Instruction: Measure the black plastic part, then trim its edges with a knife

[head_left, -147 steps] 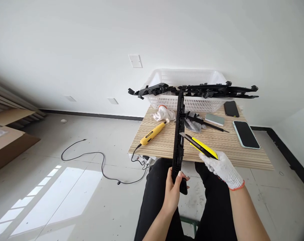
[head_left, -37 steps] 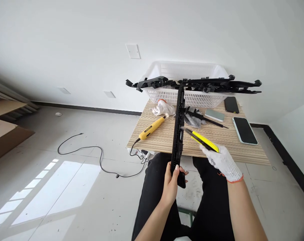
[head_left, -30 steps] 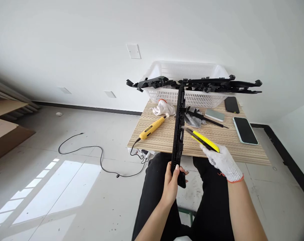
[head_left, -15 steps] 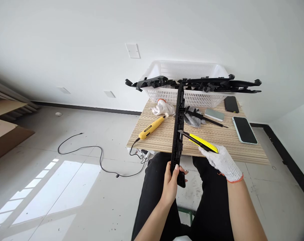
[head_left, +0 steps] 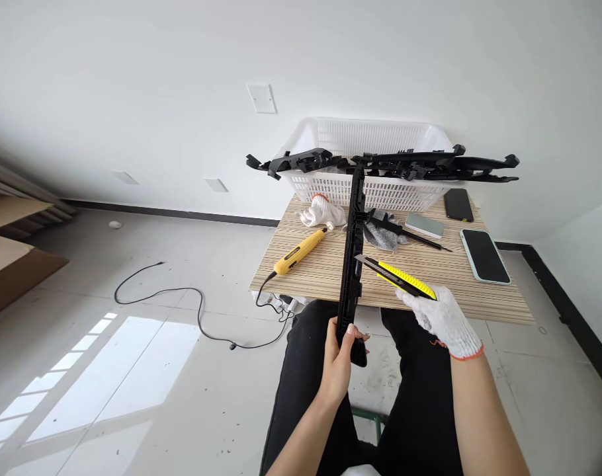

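My bare left hand (head_left: 341, 344) grips the lower end of a long black plastic trim part (head_left: 351, 258), which points away from me over the table. Its far end overlaps the basket's front rim. My right hand (head_left: 440, 320), in a white knitted glove with an orange cuff, is closed around a yellow and black utility knife (head_left: 405, 279). The blade is out, and its tip lies at the right edge of the trim part, about midway along; whether it touches cannot be seen.
Similar black parts (head_left: 430, 164) lie across a white plastic basket (head_left: 400, 197). On the wooden table (head_left: 321, 281) are a yellow corded tool (head_left: 301, 251), a white glove (head_left: 323, 213), a grey cloth (head_left: 383, 237), a thin black tool (head_left: 415, 236) and several phone-like devices (head_left: 484, 256). A cable (head_left: 200, 311) crosses the floor.
The knife and my right hand have shifted slightly to the right, moving the blade tip to the part's right edge. My left hand still holds the trim part in nearly the same place.
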Motion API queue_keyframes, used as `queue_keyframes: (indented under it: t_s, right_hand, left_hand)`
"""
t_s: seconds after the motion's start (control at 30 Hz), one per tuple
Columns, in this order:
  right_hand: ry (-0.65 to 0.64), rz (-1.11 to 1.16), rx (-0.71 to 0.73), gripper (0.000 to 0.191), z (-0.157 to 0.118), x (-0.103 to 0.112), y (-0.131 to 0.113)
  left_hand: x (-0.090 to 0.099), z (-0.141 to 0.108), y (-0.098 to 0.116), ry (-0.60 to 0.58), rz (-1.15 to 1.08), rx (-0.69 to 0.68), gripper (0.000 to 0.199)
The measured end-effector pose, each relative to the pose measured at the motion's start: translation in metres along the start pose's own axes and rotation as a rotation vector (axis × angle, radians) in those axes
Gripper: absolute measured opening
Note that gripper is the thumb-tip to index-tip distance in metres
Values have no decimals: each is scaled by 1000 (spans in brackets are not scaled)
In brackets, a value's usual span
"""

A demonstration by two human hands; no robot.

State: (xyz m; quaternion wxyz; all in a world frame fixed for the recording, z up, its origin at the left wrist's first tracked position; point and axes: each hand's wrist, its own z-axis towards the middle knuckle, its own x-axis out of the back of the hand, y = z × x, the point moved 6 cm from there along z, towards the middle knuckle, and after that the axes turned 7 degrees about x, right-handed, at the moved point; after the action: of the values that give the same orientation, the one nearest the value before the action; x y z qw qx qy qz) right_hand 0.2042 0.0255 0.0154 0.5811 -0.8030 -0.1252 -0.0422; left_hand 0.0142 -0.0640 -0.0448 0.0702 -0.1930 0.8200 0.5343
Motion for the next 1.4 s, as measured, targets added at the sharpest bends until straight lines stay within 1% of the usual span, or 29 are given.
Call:
queue_keyframes:
  t_s: [0.27,0.47,0.6,0.67,0.77,0.87,0.97,1.07,1.13,1.3,1.4]
  right_hand:
    - [1,-27,-16,43,0,-2,-2]
    - [50,20,-12,36,1,-5,-4]
    - [83,60,-16,37,0,-2,-4]
    - [74,89,-5,39,-2,1,-4]
    - [26,148,29,40,-4,4,-4]
    - [-25,180,42,36,-5,3,-5]
    - [-25,144,38,29,-6,0,-8]
    - [-37,93,45,27,-7,-5,-12]
    - [-51,103,65,26,-6,-7,-13]
    - [-25,144,147,30,-3,-2,-10]
    - [-9,196,180,30,2,3,-4]
  left_hand:
    - [0,3,-2,3,-31,7,27]
    - [-2,0,-4,-18,71,-25,24]
    - [-1,0,-6,-4,35,-33,25]
    - [0,1,-7,12,-1,-38,26]
    - [2,1,-6,48,-43,-60,27]
    - [5,1,-4,78,-39,-84,27]
    - [5,0,-4,60,-15,-77,28]
    - [4,-1,-5,23,7,-71,34]
    - [4,-1,-5,11,4,-71,37]
    - [3,2,-7,-20,-53,-29,41]
    - [5,3,-5,17,-9,-45,44]
